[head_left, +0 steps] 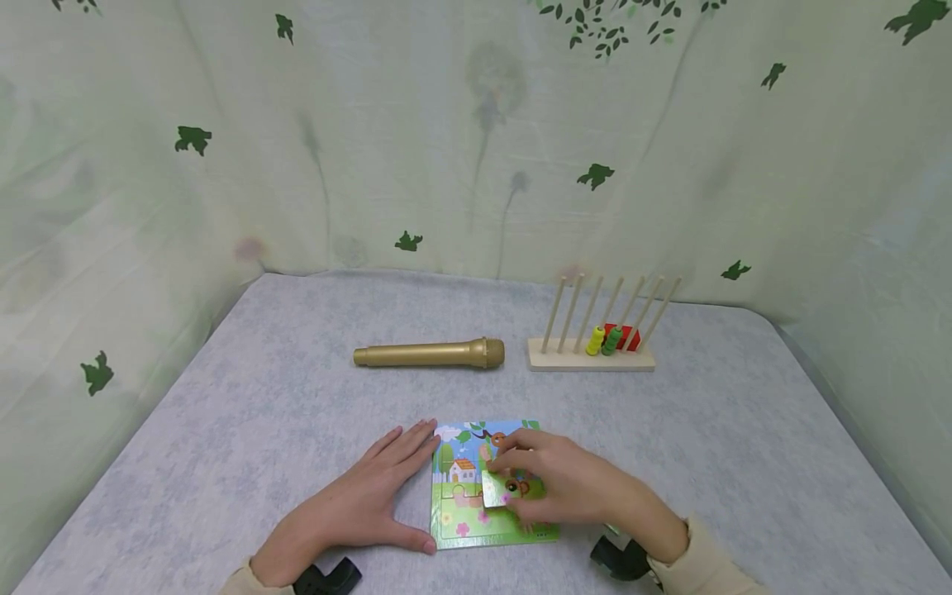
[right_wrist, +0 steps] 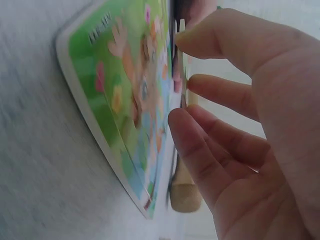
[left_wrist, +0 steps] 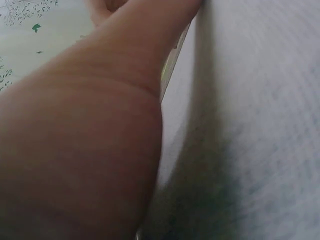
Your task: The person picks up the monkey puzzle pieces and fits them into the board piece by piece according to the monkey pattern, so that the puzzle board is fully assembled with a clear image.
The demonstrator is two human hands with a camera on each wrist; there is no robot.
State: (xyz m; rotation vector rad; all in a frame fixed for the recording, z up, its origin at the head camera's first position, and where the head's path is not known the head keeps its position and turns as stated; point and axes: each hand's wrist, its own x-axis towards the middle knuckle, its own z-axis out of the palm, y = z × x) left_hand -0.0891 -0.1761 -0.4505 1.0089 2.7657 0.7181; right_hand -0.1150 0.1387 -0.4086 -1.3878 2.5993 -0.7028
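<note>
A picture puzzle (head_left: pixel 455 533) with a house, flowers and trees lies flat near the table's front; the right wrist view shows the puzzle (right_wrist: pixel 112 75) from close by. My right hand (head_left: pixel 573 479) pinches a puzzle piece (head_left: pixel 494 492) between thumb and fingertips, over the right half of the board. In the right wrist view the piece is seen nearly edge-on in front of my right hand (right_wrist: pixel 235 115). My left hand (head_left: pixel 381 489) rests at the puzzle's left edge, fingers straight and thumb by its lower left corner. Mostly the left forearm (left_wrist: pixel 85 125) fills the left wrist view.
Behind the puzzle lies a gold microphone (head_left: pixel 420 355) on its side. To its right stands a wooden peg rack (head_left: pixel 554 362) with upright rods, holding yellow beads (head_left: pixel 595 341), green beads (head_left: pixel 611 341) and red pieces (head_left: pixel 630 337). A patterned curtain (head_left: pixel 446 124) hangs behind the table.
</note>
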